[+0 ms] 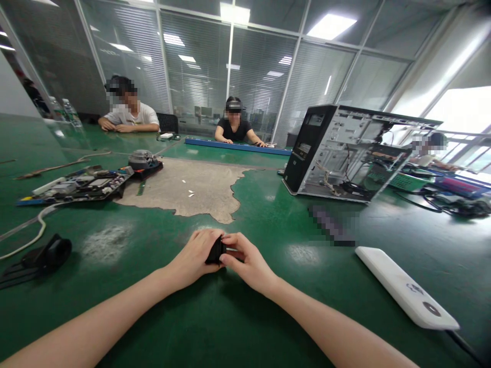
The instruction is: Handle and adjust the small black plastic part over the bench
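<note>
Both hands meet at the near centre of the desk point(268, 214). The left hand point(194, 258) wraps around a small black part point(216, 251), and the right hand point(245, 260) pinches its other side with thumb and fingertips. The part sits between the palms, just above or on the desk surface; which cannot be told. Risk: the part is mostly hidden by the fingers, so an uneven squeeze could let it slip out and skid towards the white device point(406, 289).
</note>
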Demonstrator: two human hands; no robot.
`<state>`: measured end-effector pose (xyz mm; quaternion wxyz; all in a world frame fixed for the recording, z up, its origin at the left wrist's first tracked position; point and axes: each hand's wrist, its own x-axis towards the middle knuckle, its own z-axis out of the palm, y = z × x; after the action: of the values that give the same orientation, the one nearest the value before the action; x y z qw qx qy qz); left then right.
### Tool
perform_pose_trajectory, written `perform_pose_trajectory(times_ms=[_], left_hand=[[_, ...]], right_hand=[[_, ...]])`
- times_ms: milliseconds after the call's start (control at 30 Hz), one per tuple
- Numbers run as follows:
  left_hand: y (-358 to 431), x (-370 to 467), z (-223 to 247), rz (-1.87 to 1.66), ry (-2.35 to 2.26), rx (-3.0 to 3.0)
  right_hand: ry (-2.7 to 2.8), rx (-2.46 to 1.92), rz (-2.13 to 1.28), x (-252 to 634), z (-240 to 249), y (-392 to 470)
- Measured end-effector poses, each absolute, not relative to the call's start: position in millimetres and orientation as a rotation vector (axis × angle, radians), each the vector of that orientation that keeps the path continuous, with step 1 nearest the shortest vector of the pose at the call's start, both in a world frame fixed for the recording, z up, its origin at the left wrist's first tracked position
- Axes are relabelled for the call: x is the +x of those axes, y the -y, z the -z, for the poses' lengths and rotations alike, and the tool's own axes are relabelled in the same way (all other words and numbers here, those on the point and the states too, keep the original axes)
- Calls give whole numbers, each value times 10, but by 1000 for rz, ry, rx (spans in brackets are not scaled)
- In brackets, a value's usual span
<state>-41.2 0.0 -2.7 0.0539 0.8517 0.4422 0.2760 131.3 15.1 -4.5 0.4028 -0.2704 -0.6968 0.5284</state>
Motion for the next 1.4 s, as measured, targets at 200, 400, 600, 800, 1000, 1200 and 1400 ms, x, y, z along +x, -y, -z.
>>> perform_pose_trajectory(times_ms=[200,400,600,800,1000,1200,1400], left_hand=[[-2,-410,39,-855,-1352,2606],[6,-412,21,-820,-1364,2611],[2,-414,23,-867,-1343,2579],[5,-408,15,-853,-1347,2591],[5,-405,13,-856,-1341,2591],[13,-396,2,-868,-1355,2575],[26,-390,-6,-877,-1348,2567]], right_hand=[[1672,-802,-1388,1264,48,-214],[1697,-701,-1492,1296,24,-168],[1667,-721,-1451,1277,55,-180],[1718,-811,-1437,1274,10,-205],[1727,-673,-1431,1298,10,-118],[1674,-778,-1389,1254,-9,-152],[1658,-776,-1484,1260,-16,-156]])
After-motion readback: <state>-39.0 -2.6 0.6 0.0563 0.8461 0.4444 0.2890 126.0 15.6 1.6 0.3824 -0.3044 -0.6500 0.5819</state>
